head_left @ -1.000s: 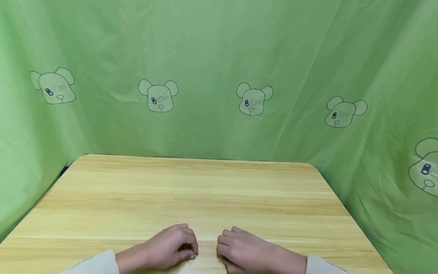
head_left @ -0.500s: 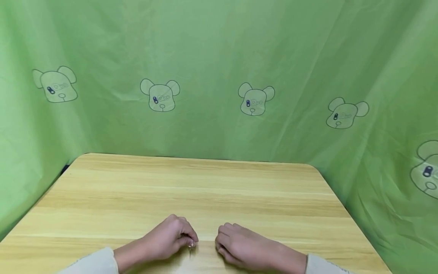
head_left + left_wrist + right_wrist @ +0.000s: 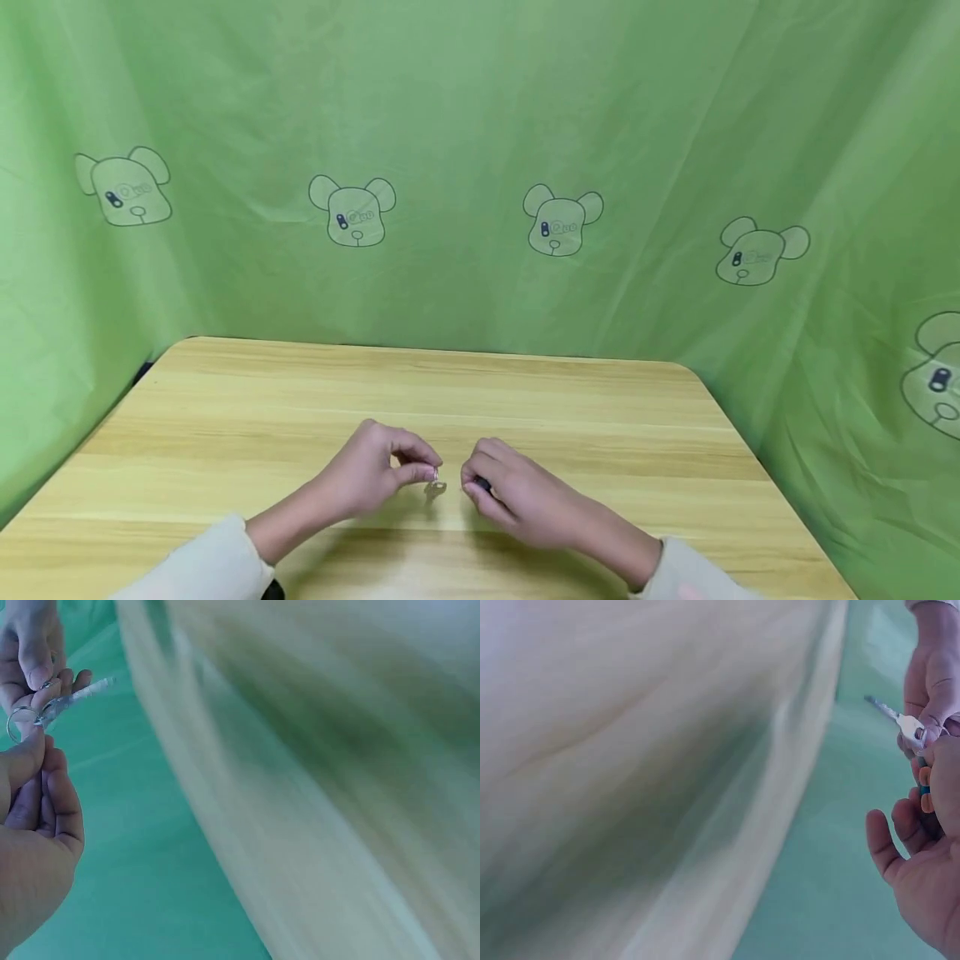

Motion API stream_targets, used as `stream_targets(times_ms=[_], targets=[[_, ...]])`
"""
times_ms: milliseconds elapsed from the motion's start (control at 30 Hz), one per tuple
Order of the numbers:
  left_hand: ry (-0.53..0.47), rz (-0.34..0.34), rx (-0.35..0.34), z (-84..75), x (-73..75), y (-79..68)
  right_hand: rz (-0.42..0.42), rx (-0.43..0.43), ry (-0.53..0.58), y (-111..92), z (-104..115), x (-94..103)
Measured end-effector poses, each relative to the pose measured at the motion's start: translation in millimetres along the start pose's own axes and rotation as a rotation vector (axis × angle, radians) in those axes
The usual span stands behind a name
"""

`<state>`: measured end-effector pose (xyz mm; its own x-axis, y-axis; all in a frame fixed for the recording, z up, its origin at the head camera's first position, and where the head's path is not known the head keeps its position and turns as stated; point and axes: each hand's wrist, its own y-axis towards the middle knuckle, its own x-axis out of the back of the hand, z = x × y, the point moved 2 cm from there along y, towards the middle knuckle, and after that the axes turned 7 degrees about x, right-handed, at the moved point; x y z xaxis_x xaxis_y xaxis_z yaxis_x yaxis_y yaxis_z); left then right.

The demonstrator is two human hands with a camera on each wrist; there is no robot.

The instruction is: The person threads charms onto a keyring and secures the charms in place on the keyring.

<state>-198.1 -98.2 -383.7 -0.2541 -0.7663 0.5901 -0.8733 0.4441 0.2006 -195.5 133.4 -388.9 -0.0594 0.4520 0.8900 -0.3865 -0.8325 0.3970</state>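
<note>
My left hand (image 3: 375,471), in the head view, pinches a metal key ring (image 3: 22,709) between thumb and index finger. A silver key (image 3: 911,729) hangs from it over the table. Facing it, my right hand (image 3: 517,496) grips a small dark piece (image 3: 482,482) with curled fingers. Orange parts (image 3: 927,801) and a teal band show on that piece in the right wrist view, but fingers cover most of it. The two hands are close together, and the right wrist view shows the key beside the dark piece; whether they are linked I cannot tell.
A light wood-grain table (image 3: 420,392) with rounded far corners lies under both hands. Green cloth (image 3: 465,100) printed with bear heads hangs behind it and at the sides. A small black thing (image 3: 273,591) shows beside the left sleeve (image 3: 202,562).
Both hands have risen from near the table's front and moved farther out over it. The key now hangs in sight below my left fingers, and the dark piece shows in my right hand.
</note>
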Motion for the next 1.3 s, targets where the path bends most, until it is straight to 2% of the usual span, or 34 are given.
stream_targets(times_ms=[300, 467, 700, 1033, 1300], targets=[[-0.112, -0.1, 0.046, -4.6, 8.1, 10.1, -0.291, 0.043, 0.13, 24.3, 1.5, 15.3], [-0.186, -0.142, 0.045, -8.6, 8.6, 15.3, -0.401, 0.047, 0.111, 32.1, 0.5, 20.1], [-0.24, -0.198, 0.012, -16.2, 8.8, 22.1, -0.542, 0.053, 0.108, 37.6, -0.5, 24.7], [-0.266, -0.363, -0.086, -43.9, 4.1, 27.7, -0.66, 0.054, 0.128, 39.1, 0.9, 32.0], [-0.358, -0.435, -0.128, -49.4, 7.6, 26.0, -0.716, 0.089, 0.115, 40.2, 4.7, 33.2]])
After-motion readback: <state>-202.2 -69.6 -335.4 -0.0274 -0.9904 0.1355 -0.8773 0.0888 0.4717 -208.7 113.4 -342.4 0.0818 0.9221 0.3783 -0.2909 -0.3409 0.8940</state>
